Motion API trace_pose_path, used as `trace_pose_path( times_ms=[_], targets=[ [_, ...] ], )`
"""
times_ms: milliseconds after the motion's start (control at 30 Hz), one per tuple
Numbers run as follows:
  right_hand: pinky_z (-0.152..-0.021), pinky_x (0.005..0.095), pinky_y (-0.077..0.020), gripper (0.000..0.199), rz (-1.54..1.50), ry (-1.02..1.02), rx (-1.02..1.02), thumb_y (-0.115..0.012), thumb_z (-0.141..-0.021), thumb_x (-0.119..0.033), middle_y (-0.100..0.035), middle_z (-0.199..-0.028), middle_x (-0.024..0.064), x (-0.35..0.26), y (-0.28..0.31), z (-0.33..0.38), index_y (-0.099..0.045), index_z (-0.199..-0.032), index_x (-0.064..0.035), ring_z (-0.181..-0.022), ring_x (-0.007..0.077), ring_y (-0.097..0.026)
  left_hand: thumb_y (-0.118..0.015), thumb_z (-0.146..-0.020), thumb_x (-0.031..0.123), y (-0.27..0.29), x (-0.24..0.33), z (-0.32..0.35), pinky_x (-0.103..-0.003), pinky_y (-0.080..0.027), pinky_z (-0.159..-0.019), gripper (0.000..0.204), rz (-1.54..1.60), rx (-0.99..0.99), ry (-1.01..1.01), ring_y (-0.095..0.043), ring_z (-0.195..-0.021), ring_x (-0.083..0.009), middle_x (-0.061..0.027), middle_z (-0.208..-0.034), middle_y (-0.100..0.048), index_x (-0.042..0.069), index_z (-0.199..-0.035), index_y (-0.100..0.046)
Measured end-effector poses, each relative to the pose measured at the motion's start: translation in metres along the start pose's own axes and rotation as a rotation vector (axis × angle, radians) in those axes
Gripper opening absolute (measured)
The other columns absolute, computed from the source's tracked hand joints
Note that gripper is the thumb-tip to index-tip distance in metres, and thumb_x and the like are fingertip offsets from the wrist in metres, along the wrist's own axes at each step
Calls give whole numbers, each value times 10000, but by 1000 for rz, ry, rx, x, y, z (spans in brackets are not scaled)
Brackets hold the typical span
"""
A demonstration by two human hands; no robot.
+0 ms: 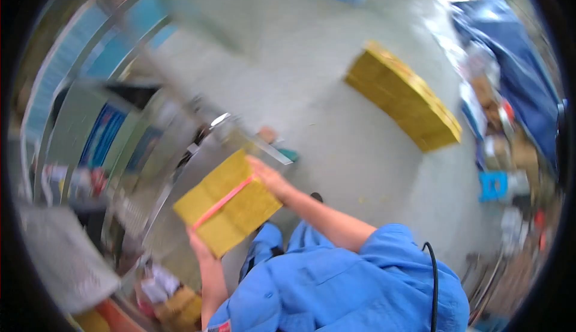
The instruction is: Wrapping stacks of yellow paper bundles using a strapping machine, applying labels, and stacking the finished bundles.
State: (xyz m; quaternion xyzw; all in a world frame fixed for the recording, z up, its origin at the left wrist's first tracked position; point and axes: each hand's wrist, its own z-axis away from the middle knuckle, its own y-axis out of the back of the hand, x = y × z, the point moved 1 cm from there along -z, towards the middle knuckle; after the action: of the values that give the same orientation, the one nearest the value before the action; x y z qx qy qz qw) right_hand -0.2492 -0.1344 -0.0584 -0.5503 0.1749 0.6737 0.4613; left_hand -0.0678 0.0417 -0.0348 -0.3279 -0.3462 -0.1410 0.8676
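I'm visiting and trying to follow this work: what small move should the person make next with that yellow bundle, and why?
Perhaps a small turn rightward with the yellow bundle, though that's only a judgement. The left hand and right hand hold it at opposite edges, and a similarly coloured stack sits on the floor, ahead and to the right.

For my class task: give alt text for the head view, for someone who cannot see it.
The left hand and right hand hold a yellow bundle with a pink band at opposite edges. Ahead to the right, a longer yellow stack sits on the grey floor.
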Motion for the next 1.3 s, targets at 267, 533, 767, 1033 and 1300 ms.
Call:
trace_pose_path(
  times_ms=[267, 533, 767, 1033, 1300],
  targets=[
    [-1147, 312, -267, 553, -437, 187, 350, -373, -1065, -338, -365, -1527, 62, 11, 209, 169, -253, -1540, -82, -1384, 164, -352, -323, -1039, 512, -195, -124, 55, -352, -507, -933, 572, -449, -265, 244, -591, -1140, -230, -87, -1287, -571, 64, -1356, -484],
    [-1112, 301, -313, 562, -578, 410, 721, -448, -1037, -246, -424, -1461, 65, 10, 420, 322, -257, -1536, -71, -1338, 148, -388, -250, -1047, 520, -386, -318, 108, -357, -506, -942, 605, -622, -740, 478, -591, -1144, -236, -103, -1295, -580, 67, -1369, -488],
    [-1090, 313, -341, 559, -557, 426, 876, -474, -1012, -203, -469, -1407, 79, -31, 512, 369, -282, -1517, -63, -1292, 161, -431, -311, -1037, 544, -512, -400, 114, -350, -434, -1030, 624, -737, -862, 675, -506, -1234, -207, -93, -1377, -488, 75, -1444, -373],
    [-1022, 344, -415, 494, -571, 290, 904, -494, -979, -170, -514, -1318, 102, -93, 618, 276, -354, -1431, -32, -1186, 202, -514, -471, -1006, 417, -627, -435, 27, -392, -326, -1116, 655, -688, -1039, 448, -398, -1332, -244, -126, -1444, -401, 78, -1515, -235],
    [-1011, 345, -431, 509, -620, 248, 747, -508, -971, -167, -532, -1293, 110, -155, 737, 126, -335, -1435, -46, -1167, 211, -532, -526, -972, 308, -751, -444, -102, -377, -381, -1071, 681, -715, -968, 380, -427, -1311, -248, -152, -1453, -397, 81, -1528, -205]
  ],
)
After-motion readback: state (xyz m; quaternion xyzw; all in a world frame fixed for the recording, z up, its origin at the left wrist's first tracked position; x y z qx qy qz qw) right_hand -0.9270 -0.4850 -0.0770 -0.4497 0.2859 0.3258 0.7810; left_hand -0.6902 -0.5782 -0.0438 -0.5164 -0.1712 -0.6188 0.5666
